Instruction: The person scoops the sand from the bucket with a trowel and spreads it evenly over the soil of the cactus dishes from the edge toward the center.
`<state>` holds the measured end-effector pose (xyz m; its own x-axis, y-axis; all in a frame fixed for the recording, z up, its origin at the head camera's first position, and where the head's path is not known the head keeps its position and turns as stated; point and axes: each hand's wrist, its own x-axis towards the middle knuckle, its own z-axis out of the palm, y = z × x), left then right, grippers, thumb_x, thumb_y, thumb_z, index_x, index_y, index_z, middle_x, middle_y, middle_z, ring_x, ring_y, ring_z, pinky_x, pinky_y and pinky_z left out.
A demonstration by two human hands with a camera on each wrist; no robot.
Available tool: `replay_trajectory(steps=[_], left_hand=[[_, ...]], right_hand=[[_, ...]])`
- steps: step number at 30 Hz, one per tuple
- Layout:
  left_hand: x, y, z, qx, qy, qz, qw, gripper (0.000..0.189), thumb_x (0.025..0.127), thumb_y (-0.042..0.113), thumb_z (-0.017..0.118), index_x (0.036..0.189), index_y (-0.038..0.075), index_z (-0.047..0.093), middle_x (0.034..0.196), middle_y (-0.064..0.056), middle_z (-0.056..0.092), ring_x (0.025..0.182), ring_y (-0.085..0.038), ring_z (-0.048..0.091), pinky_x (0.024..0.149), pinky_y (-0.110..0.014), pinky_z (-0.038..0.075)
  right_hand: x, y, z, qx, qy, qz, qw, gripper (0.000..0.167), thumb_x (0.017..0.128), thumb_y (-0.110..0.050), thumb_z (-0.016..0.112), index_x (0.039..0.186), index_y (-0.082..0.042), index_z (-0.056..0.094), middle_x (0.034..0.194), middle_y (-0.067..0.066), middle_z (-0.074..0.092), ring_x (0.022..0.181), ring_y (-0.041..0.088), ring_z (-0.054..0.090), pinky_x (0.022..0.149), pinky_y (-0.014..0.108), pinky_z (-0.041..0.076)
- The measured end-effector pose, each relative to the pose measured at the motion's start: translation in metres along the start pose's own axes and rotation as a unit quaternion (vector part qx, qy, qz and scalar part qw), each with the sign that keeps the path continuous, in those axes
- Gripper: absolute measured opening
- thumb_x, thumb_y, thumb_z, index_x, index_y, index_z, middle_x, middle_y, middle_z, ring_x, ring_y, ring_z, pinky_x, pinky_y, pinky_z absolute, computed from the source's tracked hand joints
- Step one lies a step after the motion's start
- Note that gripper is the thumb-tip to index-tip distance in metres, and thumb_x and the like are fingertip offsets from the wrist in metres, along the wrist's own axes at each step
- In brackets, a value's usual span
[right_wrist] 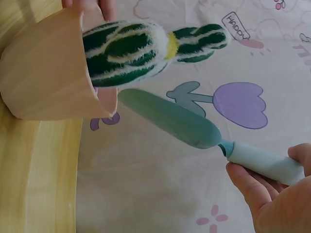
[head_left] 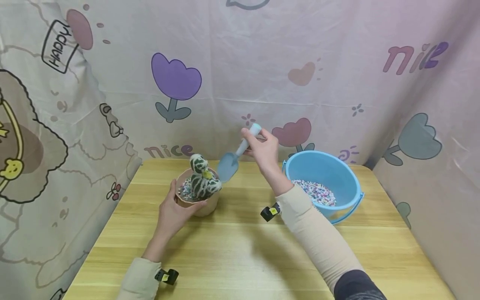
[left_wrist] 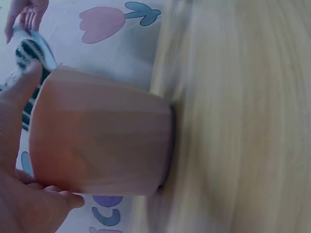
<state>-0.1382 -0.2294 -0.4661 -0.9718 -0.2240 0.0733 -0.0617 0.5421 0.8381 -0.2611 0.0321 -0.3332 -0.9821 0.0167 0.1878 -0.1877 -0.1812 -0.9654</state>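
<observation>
On the left of the table stands a peach-coloured flower pot (head_left: 207,207) with a green-and-white cactus (head_left: 201,183) and small pebbles (head_left: 185,191) inside. My left hand (head_left: 174,214) grips the pot near its rim, thumb on one side and fingers round the other. My right hand (head_left: 264,152) holds a light blue toy shovel (head_left: 228,166) by its pale handle, above the table. The blade slants down, and its tip overlaps the pot's right rim in the right wrist view, beside the cactus. No pebbles show on the blade (right_wrist: 170,119).
A light blue bucket (head_left: 343,179) with its handle hanging down stands at the right, under and beyond my right forearm. Colourful pebbles (head_left: 316,192) lie in it. A printed cloth (head_left: 240,83) hangs behind the wooden table (head_left: 225,254) and at both sides.
</observation>
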Motion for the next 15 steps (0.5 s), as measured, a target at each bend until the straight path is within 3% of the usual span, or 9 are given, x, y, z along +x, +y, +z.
replay_trajectory(steps=[4,10,13,15], left_hand=[[0.001,0.003,-0.005,0.01,-0.004,0.018,0.9998,0.133,0.079,0.055,0.09,0.171,0.016,0.001,0.175,-0.02,0.019,0.159,-0.047,0.026,0.128,-0.066,0.03],[-0.001,0.023,-0.016,0.0,0.029,0.088,0.9957,0.12,0.087,0.047,0.085,0.171,0.014,0.006,0.177,-0.011,0.017,0.158,-0.048,0.026,0.126,-0.069,0.031],[-0.002,0.038,-0.022,-0.009,0.056,0.136,0.989,0.11,0.09,0.043,0.084,0.17,0.014,0.014,0.175,-0.011,0.023,0.158,-0.045,0.029,0.124,-0.067,0.035],[-0.001,0.049,-0.025,-0.013,0.083,0.182,0.9796,0.105,0.089,0.04,0.084,0.169,0.014,0.022,0.173,-0.011,0.03,0.157,-0.042,0.034,0.122,-0.064,0.039]], right_hand=[[0.002,-0.003,-0.011,0.013,0.005,-0.011,0.9998,0.027,0.098,-0.027,0.078,0.108,-0.002,0.072,0.082,0.004,0.079,0.079,0.029,0.081,0.073,0.041,0.07],[0.006,-0.012,-0.029,0.011,0.013,-0.022,0.9996,0.028,0.101,-0.027,0.074,0.105,0.0,0.069,0.079,-0.001,0.077,0.072,0.016,0.079,0.072,0.036,0.069],[0.009,-0.018,-0.036,0.013,0.024,-0.02,0.9994,0.026,0.101,-0.027,0.074,0.103,-0.002,0.07,0.079,0.0,0.077,0.072,0.017,0.08,0.073,0.036,0.069],[0.011,-0.022,-0.04,0.016,0.031,-0.02,0.9992,0.026,0.101,-0.027,0.074,0.103,-0.002,0.07,0.079,0.0,0.078,0.072,0.018,0.08,0.073,0.036,0.069]])
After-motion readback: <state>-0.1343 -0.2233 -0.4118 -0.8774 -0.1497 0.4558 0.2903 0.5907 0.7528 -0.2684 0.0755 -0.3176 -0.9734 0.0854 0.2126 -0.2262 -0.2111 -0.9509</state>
